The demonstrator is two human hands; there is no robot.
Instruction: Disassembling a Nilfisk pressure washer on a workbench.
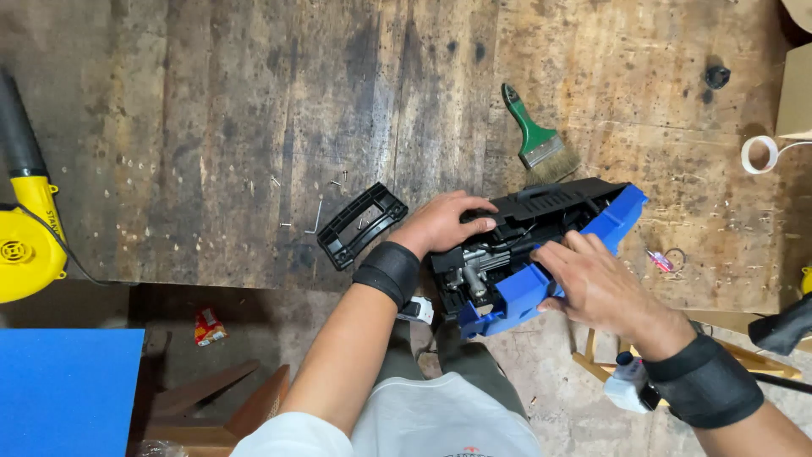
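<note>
Worn wooden workbench. Left hand rests on black top of an opened blue-and-black machine housing at bench edge; right hand grips its blue side shell, metal pump parts exposed between. Black plastic handle frame lies just left. Green-handled brush behind. Yellow blower far left.

Both forearms are bare, and each wrist wears a wide black band: the left wristband sits at about 7 o'clock from the left hand, the right wristband at about 4 o'clock from the right hand. A small white device is fixed beside the right band. The person wears a pale grey shirt and olive-grey trousers.
</note>
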